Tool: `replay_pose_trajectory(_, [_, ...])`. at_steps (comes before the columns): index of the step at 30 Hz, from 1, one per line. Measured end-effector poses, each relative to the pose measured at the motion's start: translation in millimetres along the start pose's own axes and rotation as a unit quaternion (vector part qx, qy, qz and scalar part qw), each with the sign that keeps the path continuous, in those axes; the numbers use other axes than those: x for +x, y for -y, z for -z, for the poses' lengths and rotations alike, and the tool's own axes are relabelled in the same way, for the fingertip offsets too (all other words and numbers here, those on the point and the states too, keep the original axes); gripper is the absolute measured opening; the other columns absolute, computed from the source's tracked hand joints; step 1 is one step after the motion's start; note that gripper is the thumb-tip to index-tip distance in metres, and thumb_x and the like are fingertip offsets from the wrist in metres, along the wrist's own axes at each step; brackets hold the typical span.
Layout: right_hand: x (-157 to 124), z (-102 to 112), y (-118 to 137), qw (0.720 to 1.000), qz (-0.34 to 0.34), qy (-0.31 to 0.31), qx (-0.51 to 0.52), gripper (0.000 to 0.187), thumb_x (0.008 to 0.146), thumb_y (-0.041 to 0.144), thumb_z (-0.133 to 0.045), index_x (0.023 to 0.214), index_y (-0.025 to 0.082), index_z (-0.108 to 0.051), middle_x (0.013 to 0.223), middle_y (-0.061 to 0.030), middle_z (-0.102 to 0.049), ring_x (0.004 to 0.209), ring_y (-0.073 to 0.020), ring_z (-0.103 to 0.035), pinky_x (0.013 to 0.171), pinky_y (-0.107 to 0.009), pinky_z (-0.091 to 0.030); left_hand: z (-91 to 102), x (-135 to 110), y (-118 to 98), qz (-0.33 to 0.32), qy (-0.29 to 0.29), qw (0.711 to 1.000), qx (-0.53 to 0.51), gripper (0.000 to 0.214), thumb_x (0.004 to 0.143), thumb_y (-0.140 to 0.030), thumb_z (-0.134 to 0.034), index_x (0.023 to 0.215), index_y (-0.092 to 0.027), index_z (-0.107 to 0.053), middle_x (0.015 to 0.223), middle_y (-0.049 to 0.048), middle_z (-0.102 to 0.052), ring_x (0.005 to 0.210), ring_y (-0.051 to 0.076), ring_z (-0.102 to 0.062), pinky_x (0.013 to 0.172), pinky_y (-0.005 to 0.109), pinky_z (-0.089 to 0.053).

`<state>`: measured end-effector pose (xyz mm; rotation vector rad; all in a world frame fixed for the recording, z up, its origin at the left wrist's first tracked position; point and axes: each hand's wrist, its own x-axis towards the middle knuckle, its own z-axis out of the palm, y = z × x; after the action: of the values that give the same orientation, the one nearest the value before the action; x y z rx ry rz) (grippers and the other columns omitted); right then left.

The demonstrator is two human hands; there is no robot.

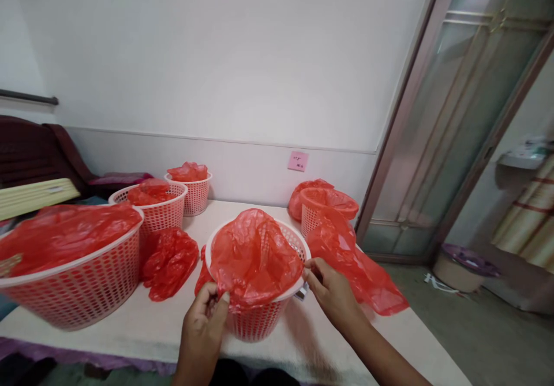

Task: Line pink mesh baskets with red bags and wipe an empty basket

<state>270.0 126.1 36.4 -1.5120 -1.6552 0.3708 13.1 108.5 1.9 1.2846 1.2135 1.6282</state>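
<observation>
In front of me a pink perforated plastic basket [255,322] stands upright on the table. A thin red plastic bag [255,253] sits bunched in its mouth and hangs over the front of the rim. My left hand [203,322] pinches the bag's edge at the front left of the rim. At the right side of the rim, my right hand [326,285] has thumb and fingers closed on the bag's edge. The back part of the basket's rim shows bare behind the bag.
To the left stand a large lined basket [86,293] and two smaller ones, with a crumpled red bag [171,262] beside them. At the right, another basket [309,216] has a red bag draped over it onto the white table [173,328]. A pink note [298,161] is on the wall.
</observation>
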Motion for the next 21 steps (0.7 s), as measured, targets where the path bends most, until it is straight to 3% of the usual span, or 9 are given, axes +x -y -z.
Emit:
replay_pose_trajectory(5, [-2.7,1.8,15.7,0.999,0.022,-0.008,-0.024,0.033,0.089,0.044,-0.046,0.107,0.021,-0.060,0.072,-0.0021,-0.066,0.066,-0.0213,-0.063,0.063,-0.032,-0.045,-10.8,-16.2,-2.3,0.079,0.078,0.991,-0.074,0.027,0.079,-0.047,-0.065,0.080,-0.021,-0.060,0.075,0.0001,-0.066,0.071,0.017,-0.062,0.066,0.026,-0.052])
replay_pose_trajectory(8, [-2.0,-0.4,23.1,1.000,0.014,0.023,-0.002,0.042,0.087,0.046,-0.048,0.118,0.020,-0.059,0.068,-0.0004,-0.064,0.062,-0.0207,-0.062,0.058,-0.030,-0.044,-23.8,-26.7,-11.5,0.112,0.080,0.984,-0.116,0.025,0.076,-0.044,-0.066,0.078,-0.020,-0.059,0.077,0.0019,-0.068,0.073,0.018,-0.064,0.071,0.030,-0.053])
replay_pose_trajectory(12, [4.8,-6.4,19.9,0.996,-0.007,0.022,0.083,0.039,0.079,0.039,-0.052,0.112,0.021,-0.061,0.063,0.0031,-0.055,0.057,-0.0174,-0.056,0.054,-0.029,-0.044,-41.8,-40.8,-19.5,0.141,0.075,0.970,-0.184,0.023,0.073,-0.042,-0.067,0.072,-0.021,-0.058,0.072,0.0031,-0.068,0.072,0.019,-0.064,0.069,0.032,-0.053])
replay_pose_trajectory(15, [12.6,-7.7,11.9,0.986,-0.059,0.018,0.157,0.040,0.076,0.046,-0.052,0.103,0.018,-0.061,0.060,0.0041,-0.050,0.054,-0.0173,-0.054,0.048,-0.028,-0.042,-48.1,-47.0,-16.5,0.156,0.084,0.962,-0.209,0.024,0.072,-0.042,-0.069,0.074,-0.020,-0.060,0.076,0.0046,-0.070,0.074,0.020,-0.065,0.072,0.032,-0.053])
replay_pose_trajectory(18, [17.8,-7.1,7.6,0.982,-0.094,0.035,0.158,0.050,0.075,0.055,-0.053,0.106,0.017,-0.060,0.058,0.0034,-0.053,0.051,-0.0183,-0.055,0.042,-0.027,-0.037,-50.4,-47.9,-11.5,0.169,0.093,0.960,-0.205,0.027,0.071,-0.044,-0.071,0.073,-0.020,-0.061,0.073,0.0043,-0.070,0.072,0.020,-0.066,0.071,0.032,-0.054])
replay_pose_trajectory(21, [18.9,-9.7,8.6,0.985,-0.078,0.053,0.146,0.047,0.073,0.049,-0.057,0.108,0.017,-0.060,0.058,0.0050,-0.051,0.050,-0.0158,-0.052,0.043,-0.025,-0.034,-54.3,-46.4,-10.3,0.179,0.102,0.958,-0.199,0.034,0.068,-0.048,-0.073,0.080,-0.017,-0.065,0.080,0.0078,-0.073,0.077,0.023,-0.069,0.071,0.034,-0.054])
